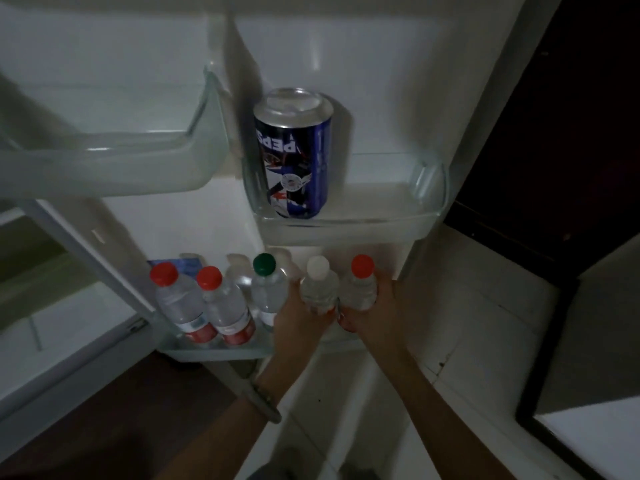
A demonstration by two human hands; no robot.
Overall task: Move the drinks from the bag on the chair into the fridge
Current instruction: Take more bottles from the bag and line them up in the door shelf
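Note:
I look down at the inside of an open fridge door. My left hand [298, 318] grips a clear bottle with a white cap [318, 284]. My right hand [372, 315] grips a clear bottle with a red cap [360, 282]. Both bottles stand upright at the right end of the bottom door shelf [214, 353]. To their left on that shelf stand a green-capped bottle [265, 289] and two red-capped water bottles [180, 303] [225, 306]. A blue Pepsi can [294, 154] stands upside down in the middle door bin [346, 226].
An upper left door bin [104, 161] holds nothing visible. A blue item [180, 265] lies behind the bottles. White tiled floor [467, 306] runs to the right, with dark furniture [554, 133] at the far right. A grey band [263, 403] is on my left wrist.

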